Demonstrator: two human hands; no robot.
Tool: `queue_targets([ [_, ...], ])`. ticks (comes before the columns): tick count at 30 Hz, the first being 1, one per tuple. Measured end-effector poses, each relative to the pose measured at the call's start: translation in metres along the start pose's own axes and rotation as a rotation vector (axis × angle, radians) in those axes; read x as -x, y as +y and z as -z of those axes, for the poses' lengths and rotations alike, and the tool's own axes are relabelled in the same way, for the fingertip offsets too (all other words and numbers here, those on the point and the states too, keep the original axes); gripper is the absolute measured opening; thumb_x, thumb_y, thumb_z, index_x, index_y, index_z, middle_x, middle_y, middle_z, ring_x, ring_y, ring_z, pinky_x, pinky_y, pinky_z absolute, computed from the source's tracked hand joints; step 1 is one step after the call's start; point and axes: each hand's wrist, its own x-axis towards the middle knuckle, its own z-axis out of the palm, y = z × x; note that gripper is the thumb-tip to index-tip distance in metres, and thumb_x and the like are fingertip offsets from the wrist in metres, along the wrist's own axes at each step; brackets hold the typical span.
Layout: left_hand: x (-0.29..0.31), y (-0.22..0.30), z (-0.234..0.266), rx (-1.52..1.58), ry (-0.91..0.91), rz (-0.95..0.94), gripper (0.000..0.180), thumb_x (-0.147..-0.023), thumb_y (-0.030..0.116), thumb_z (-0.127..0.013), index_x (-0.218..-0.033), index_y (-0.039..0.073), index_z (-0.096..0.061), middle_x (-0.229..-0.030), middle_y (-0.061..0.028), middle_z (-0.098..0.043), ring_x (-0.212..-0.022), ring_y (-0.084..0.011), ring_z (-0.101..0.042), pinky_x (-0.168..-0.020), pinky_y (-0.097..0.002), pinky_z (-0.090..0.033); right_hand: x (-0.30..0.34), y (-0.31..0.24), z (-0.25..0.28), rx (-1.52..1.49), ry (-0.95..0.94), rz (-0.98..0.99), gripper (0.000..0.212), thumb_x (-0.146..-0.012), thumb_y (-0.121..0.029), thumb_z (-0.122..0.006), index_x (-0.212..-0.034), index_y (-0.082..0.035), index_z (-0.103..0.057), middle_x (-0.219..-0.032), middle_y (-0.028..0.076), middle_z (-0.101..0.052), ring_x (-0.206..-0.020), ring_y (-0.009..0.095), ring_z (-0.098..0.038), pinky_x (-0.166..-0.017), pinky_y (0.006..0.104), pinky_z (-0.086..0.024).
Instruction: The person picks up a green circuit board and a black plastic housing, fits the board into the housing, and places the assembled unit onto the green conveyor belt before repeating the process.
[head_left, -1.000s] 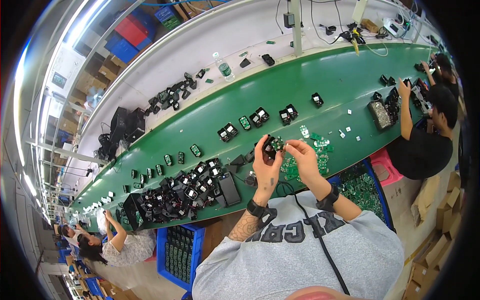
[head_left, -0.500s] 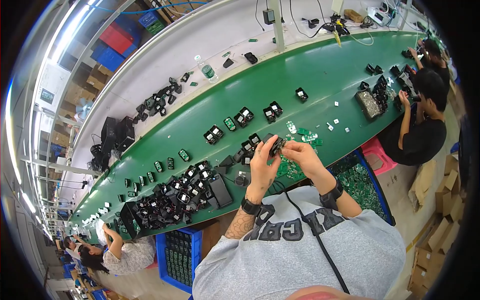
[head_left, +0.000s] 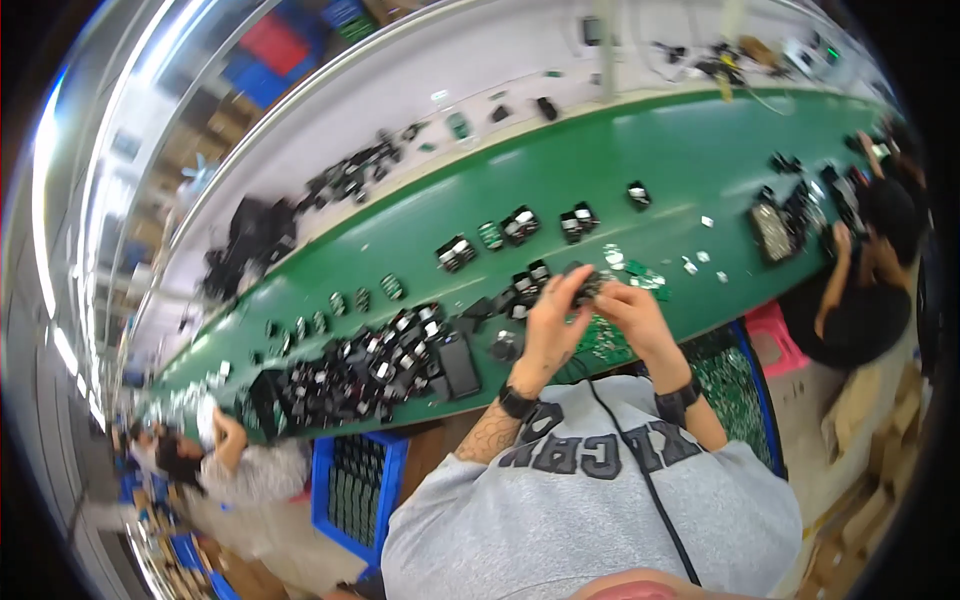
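Observation:
A small black plastic housing [head_left: 578, 274] is held above the green bench, in front of my chest. My left hand [head_left: 552, 325] is closed around it, thumb on the near side. The fingers of my right hand [head_left: 634, 315] are pinched together at the housing's right side, where greyish parts show. Blur hides what exactly the right fingertips grip. Just left of my hands stand several black housings [head_left: 525, 288] with white parts inside. Loose green circuit boards [head_left: 604, 342] lie under and beyond my right hand.
A big heap of black housings [head_left: 370, 360] covers the bench to the left. Rows of housings stand farther back. Blue crates with circuit boards [head_left: 355, 490] [head_left: 735, 395] sit below the bench edge. Co-workers [head_left: 870, 260] sit at the right and far left. A pink stool [head_left: 775, 338] stands at right.
The whole view has swung, so the bench and hands appear shifted right, and the picture is blurrier. Both hands stay together at the black housing.

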Motion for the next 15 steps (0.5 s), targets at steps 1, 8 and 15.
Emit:
queue_targets([
  [1, 0.001, -0.002, -0.002, -0.014, -0.026, -0.035, 0.055, -0.077, -0.007, -0.064, -0.128, 0.01, -0.054, -0.106, -0.0101, -0.059, -0.087, -0.0199, -0.062, -0.071, -0.0278, -0.053, 0.001, 0.004, 0.007, 0.104, 0.012, 0.049, 0.012, -0.086, -0.008, -0.063, -0.083, 0.004, -0.066, -0.089, 0.001, -0.056, -0.079, 0.01, -0.053, -0.069, 0.0232, -0.041],
  [8, 0.004, 0.006, 0.006, -0.03, -0.02, 0.069, 0.055, -0.077, -0.003, -0.065, -0.129, 0.011, -0.054, -0.111, -0.0127, -0.061, -0.092, -0.0237, -0.063, -0.073, -0.0297, -0.053, 0.0, 0.002, -0.004, 0.11, 0.004, 0.041, 0.014, -0.083, -0.01, -0.067, -0.084, 0.004, -0.067, -0.093, 0.003, -0.059, -0.085, 0.012, -0.054, -0.074, 0.0252, -0.041],
  [15, -0.007, 0.007, 0.002, -0.038, -0.079, 0.018, 0.055, -0.078, -0.004, -0.063, -0.129, 0.013, -0.054, -0.113, -0.017, -0.059, -0.088, -0.0302, -0.066, -0.073, -0.0337, -0.056, -0.002, 0.001, 0.004, -0.112, -0.007, -0.049, 0.018, -0.085, -0.01, -0.066, -0.093, 0.006, -0.067, -0.099, 0.006, -0.061, -0.095, 0.015, -0.059, -0.085, 0.0278, -0.046],
])
